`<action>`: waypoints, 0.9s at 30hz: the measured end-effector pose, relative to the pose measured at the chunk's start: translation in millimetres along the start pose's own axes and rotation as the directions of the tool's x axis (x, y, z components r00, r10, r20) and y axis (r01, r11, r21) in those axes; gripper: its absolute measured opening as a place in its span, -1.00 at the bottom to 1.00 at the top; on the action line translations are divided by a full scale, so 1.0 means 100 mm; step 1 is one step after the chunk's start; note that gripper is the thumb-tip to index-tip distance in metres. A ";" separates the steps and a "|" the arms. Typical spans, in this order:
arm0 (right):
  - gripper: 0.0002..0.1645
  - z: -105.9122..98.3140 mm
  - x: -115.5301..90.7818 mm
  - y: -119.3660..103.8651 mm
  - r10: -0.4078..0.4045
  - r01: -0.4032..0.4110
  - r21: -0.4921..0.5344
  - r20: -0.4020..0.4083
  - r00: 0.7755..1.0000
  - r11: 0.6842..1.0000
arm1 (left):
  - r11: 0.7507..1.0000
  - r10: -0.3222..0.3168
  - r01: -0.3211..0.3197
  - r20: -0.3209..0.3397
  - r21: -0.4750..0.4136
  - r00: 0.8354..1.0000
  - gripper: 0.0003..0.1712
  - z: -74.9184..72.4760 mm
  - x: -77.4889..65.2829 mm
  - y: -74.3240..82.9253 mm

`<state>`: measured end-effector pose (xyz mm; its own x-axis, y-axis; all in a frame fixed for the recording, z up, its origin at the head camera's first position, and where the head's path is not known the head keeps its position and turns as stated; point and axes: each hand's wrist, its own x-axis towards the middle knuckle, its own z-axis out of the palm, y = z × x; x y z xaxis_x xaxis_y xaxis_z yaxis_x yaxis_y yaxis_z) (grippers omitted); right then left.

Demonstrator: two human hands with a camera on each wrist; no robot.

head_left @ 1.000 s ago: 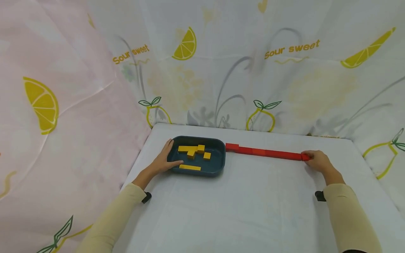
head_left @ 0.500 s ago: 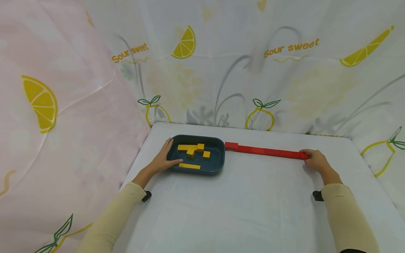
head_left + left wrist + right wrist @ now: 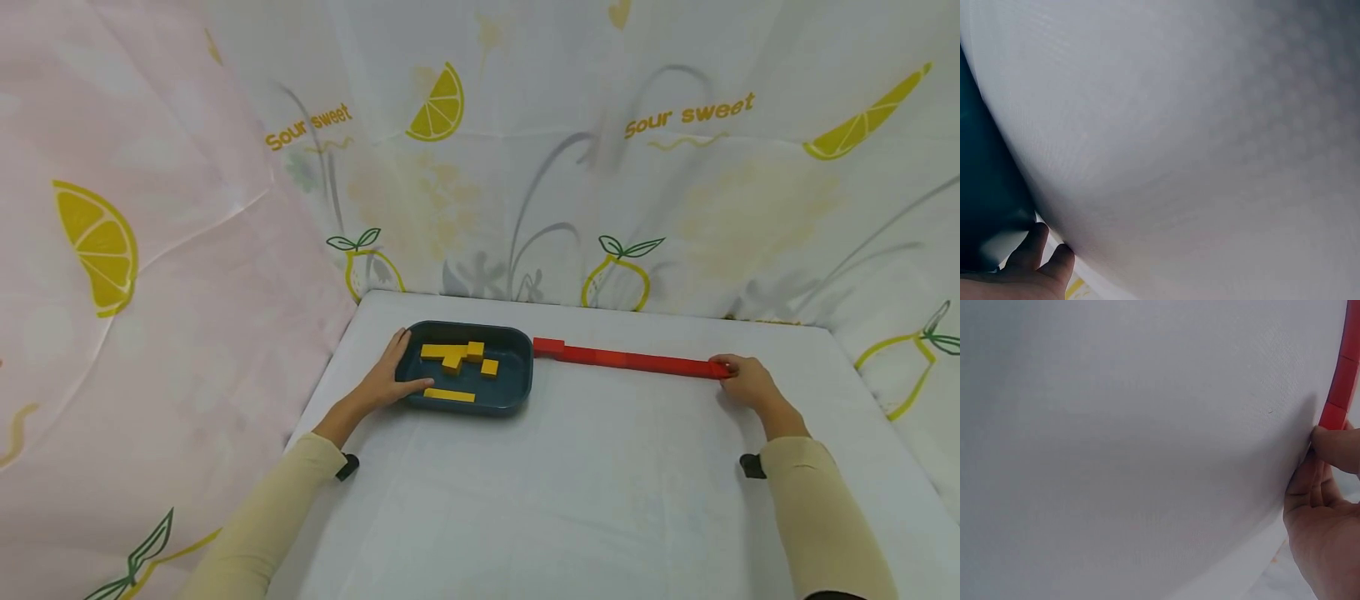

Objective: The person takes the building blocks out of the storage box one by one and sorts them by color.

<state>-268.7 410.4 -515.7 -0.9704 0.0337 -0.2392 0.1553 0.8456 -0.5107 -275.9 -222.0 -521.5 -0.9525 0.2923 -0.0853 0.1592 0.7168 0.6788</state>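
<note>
In the head view my left hand (image 3: 386,377) grips the left end of a dark teal tray (image 3: 512,408), thumb over the near rim and fingers along the left side. Yellow blocks (image 3: 450,352) lie inside the tray. From its right side a row of red blocks (image 3: 630,361) runs rightward in a line, with a taller block at the tray end. At the far right end my right hand (image 3: 750,385) pinches the last red block (image 3: 1332,417) between thumb and fingers. That block sits in line with the row in the right wrist view.
A white cloth covers the table (image 3: 570,500). Behind it hangs a lemon-print curtain (image 3: 525,183), with a pinkish one (image 3: 187,350) at the left. Inside the tray, a long yellow block (image 3: 450,396) lies along the near wall.
My right hand has shifted slightly left, bringing the end red block flush with the row. The left hand and the tray stay in place.
</note>
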 end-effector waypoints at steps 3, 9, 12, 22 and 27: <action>-0.41 0.01 0.00 -0.01 0.015 -0.015 0.008 0.005 1.000 1.000 | 1.000 -0.001 0.001 -0.002 -0.003 1.000 0.34 0.00 0.00 0.00; -0.42 0.02 0.00 0.00 0.008 -0.008 0.006 -0.003 1.000 1.000 | 1.000 0.001 -0.001 -0.001 -0.002 1.000 0.34 0.02 0.00 -0.02; -0.41 0.03 0.00 0.00 0.022 -0.021 0.017 -0.005 1.000 1.000 | 1.000 0.005 -0.005 -0.001 0.000 1.000 0.33 0.02 0.00 -0.02; -0.35 0.04 0.00 0.02 0.058 -0.061 0.068 0.036 0.998 0.996 | 1.000 0.004 -0.004 -0.001 0.000 1.000 0.33 0.01 0.01 -0.03; -0.35 0.05 0.01 0.04 0.044 -0.046 0.072 0.030 0.999 0.996 | 1.000 0.004 -0.004 -0.002 -0.006 1.000 0.33 0.02 0.01 -0.03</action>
<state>-268.0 410.9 -521.7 -0.9567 0.0552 -0.2859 0.2128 0.8027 -0.5571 -276.9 -223.1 -525.1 -0.9524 0.2939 -0.0808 0.1618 0.7120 0.6833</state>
